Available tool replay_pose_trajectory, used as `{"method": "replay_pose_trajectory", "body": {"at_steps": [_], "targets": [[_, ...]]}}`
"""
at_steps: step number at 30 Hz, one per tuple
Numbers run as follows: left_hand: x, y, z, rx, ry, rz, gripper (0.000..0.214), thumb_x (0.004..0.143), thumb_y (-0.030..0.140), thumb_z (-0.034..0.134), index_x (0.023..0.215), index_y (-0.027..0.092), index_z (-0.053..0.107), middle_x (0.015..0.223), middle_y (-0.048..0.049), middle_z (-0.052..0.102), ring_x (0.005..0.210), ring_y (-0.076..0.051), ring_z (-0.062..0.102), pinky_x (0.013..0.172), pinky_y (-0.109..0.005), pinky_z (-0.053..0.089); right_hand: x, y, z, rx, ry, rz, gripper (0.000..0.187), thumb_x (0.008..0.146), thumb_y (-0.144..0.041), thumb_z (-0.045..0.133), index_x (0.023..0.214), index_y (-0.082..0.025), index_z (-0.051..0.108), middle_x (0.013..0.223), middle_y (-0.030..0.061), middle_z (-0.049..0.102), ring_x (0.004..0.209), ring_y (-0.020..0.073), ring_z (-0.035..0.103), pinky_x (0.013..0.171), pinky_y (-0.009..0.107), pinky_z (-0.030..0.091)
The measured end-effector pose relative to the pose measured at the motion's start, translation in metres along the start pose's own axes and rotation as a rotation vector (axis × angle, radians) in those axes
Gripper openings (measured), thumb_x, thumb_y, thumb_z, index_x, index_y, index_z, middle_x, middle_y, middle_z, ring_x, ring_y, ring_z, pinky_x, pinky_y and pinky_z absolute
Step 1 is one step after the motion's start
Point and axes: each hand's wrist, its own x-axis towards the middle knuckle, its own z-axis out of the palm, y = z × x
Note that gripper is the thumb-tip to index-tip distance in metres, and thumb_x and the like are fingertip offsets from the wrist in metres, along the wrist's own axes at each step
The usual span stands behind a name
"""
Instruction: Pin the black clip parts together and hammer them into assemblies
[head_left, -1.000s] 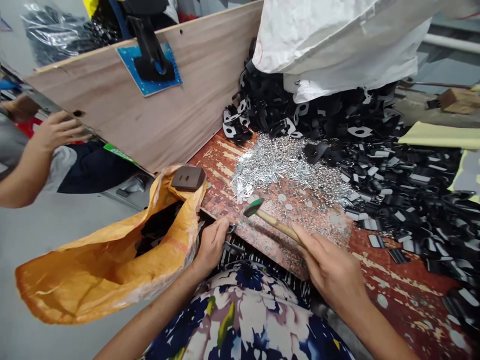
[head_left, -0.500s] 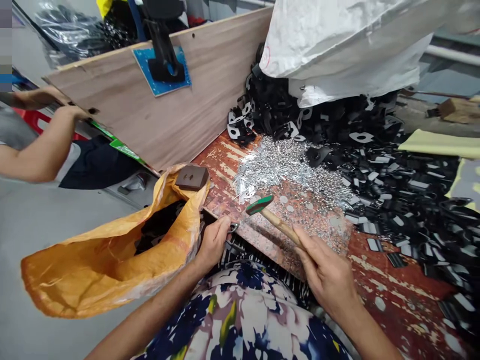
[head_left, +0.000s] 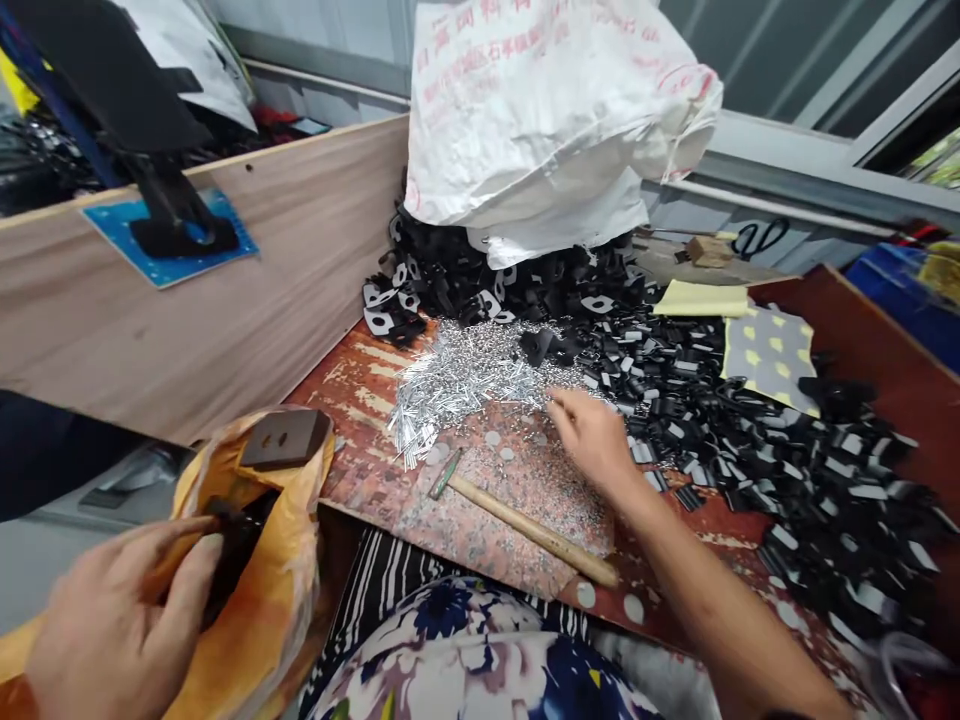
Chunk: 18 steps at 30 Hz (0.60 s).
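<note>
My left hand is at the mouth of an orange woven sack, its fingers curled and thumb close to the index finger. At their tips is a dark part, which blends with the black contents. My right hand reaches to the near edge of a heap of shiny metal pins, fingertips pinched together; what they hold is too small to make out. A hammer with a wooden handle and green head lies on the speckled plate below that hand.
Black plastic parts are heaped behind and to the right, partly under a white sack. A wooden board stands along the left. A brown block rests by the orange sack. Yellow-dotted grey sheets lie at right.
The hammer has left my right hand and lies on the plate; that hand has moved forward to the pins. My left hand has moved left to the orange sack. The view has turned right.
</note>
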Motion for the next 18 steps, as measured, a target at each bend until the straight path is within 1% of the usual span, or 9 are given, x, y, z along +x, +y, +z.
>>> {"method": "replay_pose_trajectory", "body": {"at_steps": [2,4,6,8,10,12,14,16,18], "targets": [[-0.004,0.021,0.013,-0.262,-0.079,-0.059,0.024,0.088,0.048,0.056,0.092,0.029,0.069,0.097,-0.0053,0.073,0.096,-0.033,0.066,0.089,-0.043,0.048,0.055,0.016,0.002,-0.057,0.098,0.15,0.032,0.101,-0.03,0.052,0.125,-0.018,0.069,0.112,0.0107,0.074,0.098,0.0243,0.068,0.09,0.037,0.05],[-0.009,0.051,0.027,-0.528,-0.24,-0.109,0.02,0.086,0.047,0.065,0.088,0.028,0.072,0.093,-0.0022,0.074,0.091,-0.029,0.067,0.086,-0.037,0.048,0.102,0.027,0.011,-0.099,0.099,0.255,0.034,0.099,-0.029,0.053,0.126,-0.015,0.067,0.115,0.0142,0.073,0.104,0.0266,0.067,0.092,0.037,0.048],[-0.014,0.082,0.041,-0.727,-0.398,-0.115,0.025,0.085,0.05,0.07,0.081,0.025,0.072,0.081,-0.0019,0.07,0.08,-0.025,0.062,0.076,-0.032,0.047,0.13,0.03,0.021,-0.107,0.059,0.284,0.026,0.094,-0.028,0.061,0.115,-0.016,0.071,0.106,0.013,0.076,0.1,0.0267,0.069,0.089,0.036,0.049],[-0.016,0.108,0.053,-0.88,-0.523,-0.134,0.034,0.086,0.053,0.07,0.072,0.022,0.068,0.07,-0.0012,0.062,0.071,-0.021,0.055,0.068,-0.029,0.044,0.136,0.027,0.025,-0.099,0.028,0.279,0.016,0.091,-0.025,0.066,0.103,-0.019,0.073,0.097,0.0093,0.077,0.093,0.0249,0.07,0.084,0.034,0.049],[-0.015,0.127,0.062,-1.028,-0.643,-0.185,0.038,0.087,0.053,0.071,0.069,0.02,0.066,0.068,-0.001,0.06,0.067,-0.018,0.053,0.065,-0.026,0.043,0.122,0.02,0.023,-0.088,0.022,0.259,0.012,0.092,-0.023,0.064,0.1,-0.023,0.072,0.095,0.0053,0.077,0.09,0.0226,0.07,0.083,0.033,0.05],[-0.009,0.142,0.069,-1.184,-0.761,-0.275,0.033,0.086,0.051,0.074,0.077,0.02,0.069,0.072,-0.0014,0.063,0.063,-0.015,0.053,0.061,-0.024,0.043,0.091,0.013,0.016,-0.038,0.053,0.154,0.012,0.096,-0.024,0.06,0.099,-0.024,0.071,0.097,0.0034,0.077,0.09,0.0208,0.07,0.083,0.034,0.052],[-0.001,0.157,0.074,-1.333,-0.848,-0.368,0.029,0.085,0.048,0.077,0.096,0.022,0.072,0.082,-0.0032,0.068,0.062,-0.014,0.054,0.057,-0.023,0.045,0.052,0.007,0.01,0.066,0.118,-0.052,0.015,0.098,-0.021,0.056,0.098,-0.023,0.07,0.1,0.0044,0.077,0.093,0.0201,0.072,0.086,0.036,0.055],[0.006,0.174,0.078,-1.452,-0.899,-0.424,0.042,0.084,0.047,0.078,0.119,0.026,0.069,0.099,-0.0062,0.07,0.071,-0.016,0.06,0.057,-0.025,0.05,0.007,-0.002,0.009,0.191,0.18,-0.278,0.019,0.098,-0.014,0.053,0.099,-0.022,0.07,0.103,0.0064,0.078,0.1,0.02,0.073,0.092,0.038,0.058],[0.007,0.189,0.08,-1.502,-0.949,-0.429,0.054,0.083,0.047,0.079,0.132,0.029,0.066,0.118,-0.0089,0.068,0.085,-0.021,0.064,0.063,-0.029,0.056,-0.036,-0.013,0.013,0.303,0.177,-0.433,0.023,0.096,-0.01,0.052,0.103,-0.021,0.07,0.108,0.0079,0.078,0.108,0.0203,0.073,0.097,0.04,0.059]]}}
